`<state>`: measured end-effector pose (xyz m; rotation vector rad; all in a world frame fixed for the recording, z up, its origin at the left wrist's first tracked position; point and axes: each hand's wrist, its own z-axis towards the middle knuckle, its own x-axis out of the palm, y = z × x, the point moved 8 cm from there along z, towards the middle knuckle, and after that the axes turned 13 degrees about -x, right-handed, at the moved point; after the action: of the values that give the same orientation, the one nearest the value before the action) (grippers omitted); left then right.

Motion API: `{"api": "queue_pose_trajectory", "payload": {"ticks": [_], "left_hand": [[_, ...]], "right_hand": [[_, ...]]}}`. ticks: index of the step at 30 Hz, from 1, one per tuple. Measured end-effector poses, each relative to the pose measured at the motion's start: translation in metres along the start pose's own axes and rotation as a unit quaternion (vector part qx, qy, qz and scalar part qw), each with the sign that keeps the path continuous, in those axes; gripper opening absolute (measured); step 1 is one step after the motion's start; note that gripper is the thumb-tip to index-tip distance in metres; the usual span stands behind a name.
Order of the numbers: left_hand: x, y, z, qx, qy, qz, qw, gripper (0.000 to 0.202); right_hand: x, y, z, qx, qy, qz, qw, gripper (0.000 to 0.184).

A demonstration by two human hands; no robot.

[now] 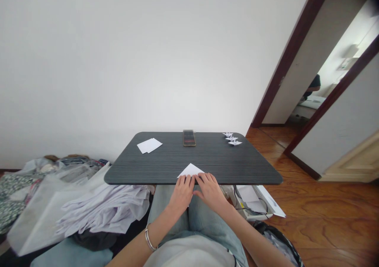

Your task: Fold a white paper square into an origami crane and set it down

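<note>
A white sheet of paper (191, 170), folded to a triangle with its point facing away, lies at the near edge of the dark table. My left hand (182, 190) rests on its near left part, fingers stretched out side by side and the thumb hidden. On the near right part lie the fingertips of my right hand (209, 188), its fingers flat and its thumb reaching toward my left hand. Both hands partly cover the paper's near edge. Several small white folded paper cranes (232, 138) stand in a row at the far right.
Flat white sheets (149, 145) lie at the table's (133, 166) far left. A dark phone-like object (189, 137) sits at the back middle. Piled cloth (106, 208) is left of the table; a white box with cables (251, 204) is at right. Beyond a doorway, a person (314, 86) partly shows.
</note>
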<state>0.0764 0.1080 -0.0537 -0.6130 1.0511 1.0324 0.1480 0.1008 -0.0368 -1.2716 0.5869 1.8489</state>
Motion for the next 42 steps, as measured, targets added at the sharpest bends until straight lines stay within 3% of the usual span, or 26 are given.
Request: {"api": "queue_pose_trajectory", "payload": {"ticks": [9, 16, 33, 42], "left_hand": [[0.002, 0.004, -0.003, -0.011, -0.013, 0.023, 1.0, 0.045], [-0.003, 0.021, -0.012, -0.033, -0.014, 0.043, 0.998, 0.043], [-0.005, 0.041, -0.028, -0.059, -0.023, 0.082, 0.995, 0.041], [-0.021, 0.045, -0.029, -0.085, -0.028, 0.064, 0.994, 0.037]], "right_hand": [[0.001, -0.008, -0.007, 0.038, -0.002, -0.041, 0.998, 0.041], [-0.003, -0.019, -0.017, 0.059, -0.004, -0.054, 0.997, 0.04], [-0.007, -0.022, -0.023, 0.068, 0.002, -0.064, 0.996, 0.038], [-0.008, -0.024, -0.026, 0.072, 0.002, -0.056, 0.996, 0.039]]}}
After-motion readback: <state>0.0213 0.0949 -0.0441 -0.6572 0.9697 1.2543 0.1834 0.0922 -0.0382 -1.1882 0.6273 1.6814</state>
